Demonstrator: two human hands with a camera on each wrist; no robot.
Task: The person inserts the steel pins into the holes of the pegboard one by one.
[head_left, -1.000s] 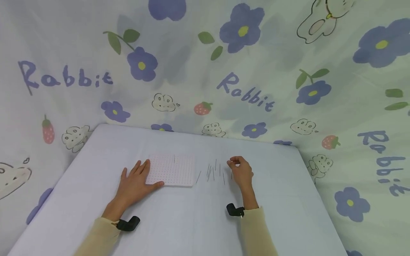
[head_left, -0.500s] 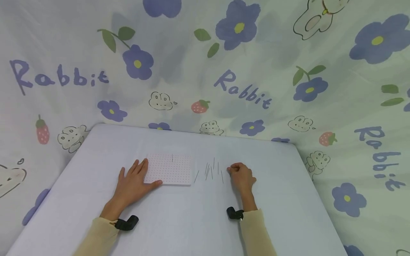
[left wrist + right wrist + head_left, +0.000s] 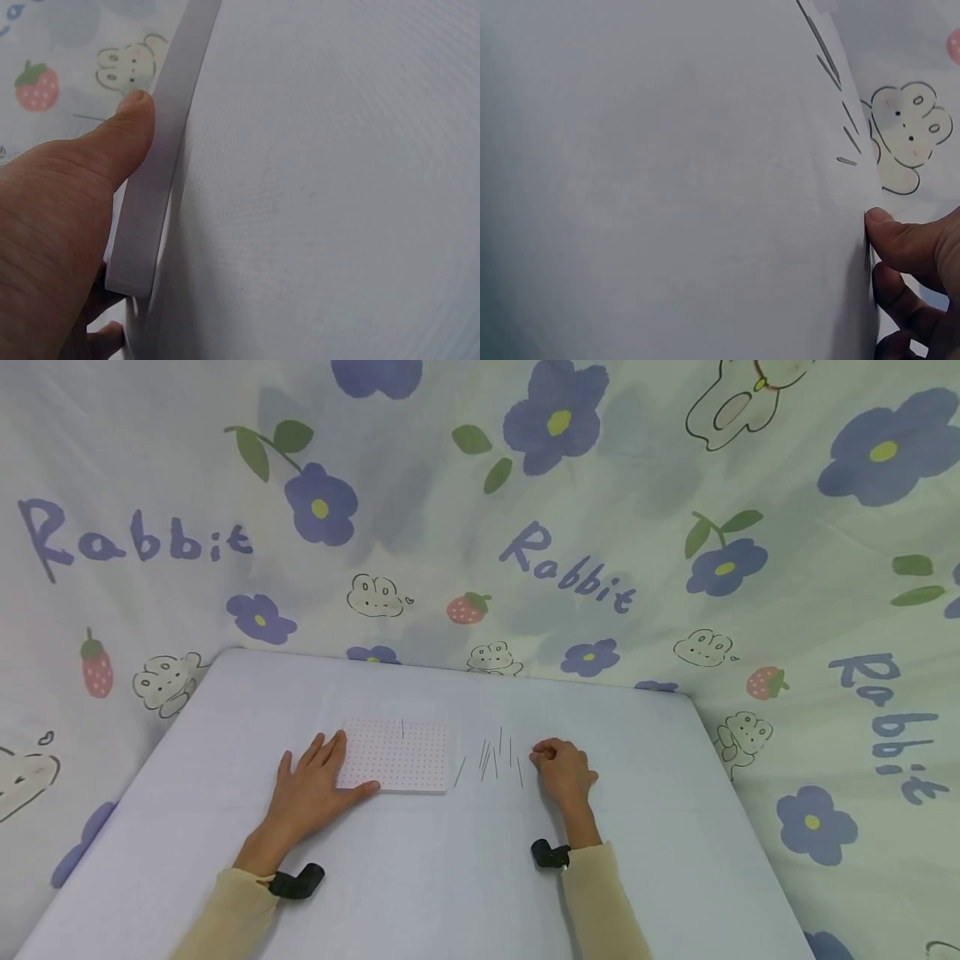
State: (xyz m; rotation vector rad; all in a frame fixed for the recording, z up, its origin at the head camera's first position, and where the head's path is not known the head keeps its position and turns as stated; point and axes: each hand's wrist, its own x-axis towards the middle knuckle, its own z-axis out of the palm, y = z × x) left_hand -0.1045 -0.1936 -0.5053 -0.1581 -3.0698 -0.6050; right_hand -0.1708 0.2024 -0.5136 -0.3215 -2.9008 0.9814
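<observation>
In the head view, my left hand (image 3: 309, 789) rests with spread, fairly straight fingers on the left side of a white board (image 3: 397, 764) dotted with a grid of small holes. Its thumb lies along the board's front edge; the left wrist view shows that thumb against the thick white side. One thin dark stick (image 3: 402, 729) stands near the board's far edge. To the right, my right hand (image 3: 566, 774) is close over the table, thumb and index finger together. A thin dark stick (image 3: 867, 251) shows at the thumb tip in the right wrist view, pinched there.
Several loose thin sticks (image 3: 501, 741) lie between the board and my right hand, mostly pointing away from me. The white-covered table (image 3: 450, 877) meets a patterned cloth (image 3: 420, 527) at its back edge.
My right hand has come slightly nearer me and its fingertips have closed together. The stick that lay beside it on the table no longer shows there. The left hand stays on the board.
</observation>
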